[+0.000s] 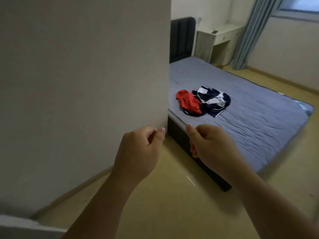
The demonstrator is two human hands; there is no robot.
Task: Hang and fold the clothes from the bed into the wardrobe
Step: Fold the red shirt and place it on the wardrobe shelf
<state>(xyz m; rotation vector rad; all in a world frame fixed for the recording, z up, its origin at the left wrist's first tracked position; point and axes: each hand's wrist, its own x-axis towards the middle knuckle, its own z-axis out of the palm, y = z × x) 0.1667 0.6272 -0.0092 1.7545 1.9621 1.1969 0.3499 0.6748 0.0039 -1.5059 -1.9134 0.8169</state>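
A crumpled red garment [188, 101] and a navy-and-white garment [212, 99] lie together on the blue-grey bed [255, 107], near its left side. My left hand [138, 152] is held out in front of a pale wall, fingers curled into a loose fist with nothing in it. Beside it, my right hand [212, 145] is curled the same way, empty, in front of the bed's near corner. Both hands are well short of the clothes. No wardrobe is in view.
A pale wall [82, 83] fills the left half and hides part of the bed. A dark headboard [182, 38], a white desk [219, 42] and a blue curtain [253, 31] stand at the back. Tan floor [164, 195] lies between me and the bed.
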